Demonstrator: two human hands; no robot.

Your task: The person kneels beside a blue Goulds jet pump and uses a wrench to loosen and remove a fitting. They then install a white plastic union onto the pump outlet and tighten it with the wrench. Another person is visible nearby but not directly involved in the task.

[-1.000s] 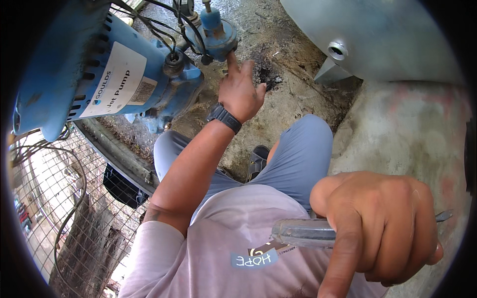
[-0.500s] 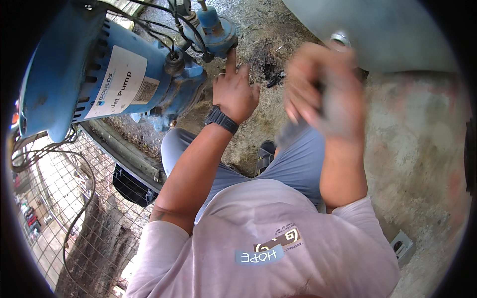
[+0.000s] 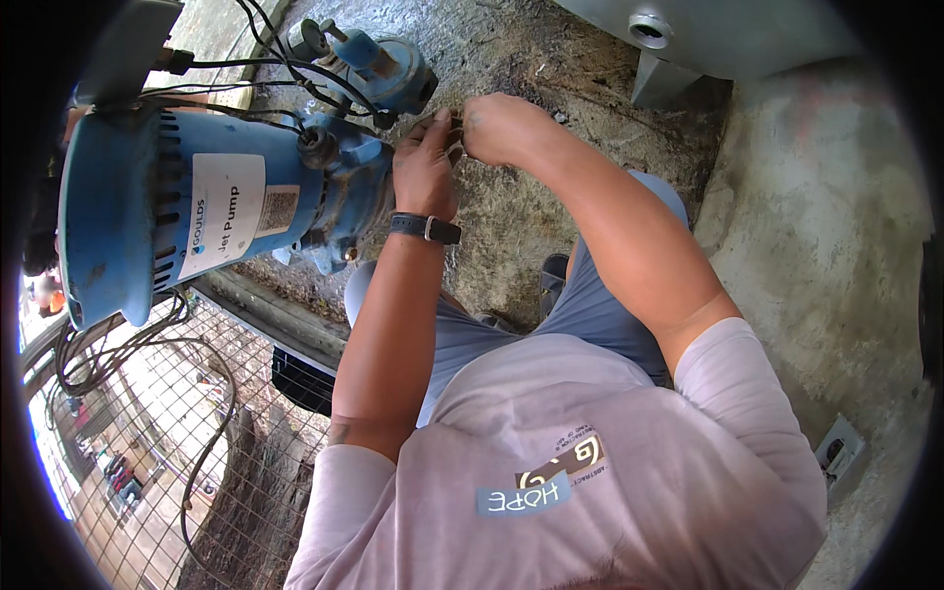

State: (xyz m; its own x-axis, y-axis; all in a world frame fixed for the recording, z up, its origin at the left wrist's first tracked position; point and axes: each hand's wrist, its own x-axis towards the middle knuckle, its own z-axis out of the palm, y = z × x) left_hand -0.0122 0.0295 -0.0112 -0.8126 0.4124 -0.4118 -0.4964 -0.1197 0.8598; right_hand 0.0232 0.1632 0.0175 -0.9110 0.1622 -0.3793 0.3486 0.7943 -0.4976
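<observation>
Beside one blue pump (image 3: 285, 165): two hands (image 3: 425, 175) close together, one wrist strap (image 3: 423, 227).

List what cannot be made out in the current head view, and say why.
Head view: what, if anything, the left hand and right hand hold; the hands themselves hide it.
Head view: the rest of the big tank; the top edge cuts it off.
Head view: part of the right shoe; the trousers hide it.

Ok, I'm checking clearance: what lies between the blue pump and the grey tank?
In the head view: the left hand, right hand, then stained floor.
</observation>
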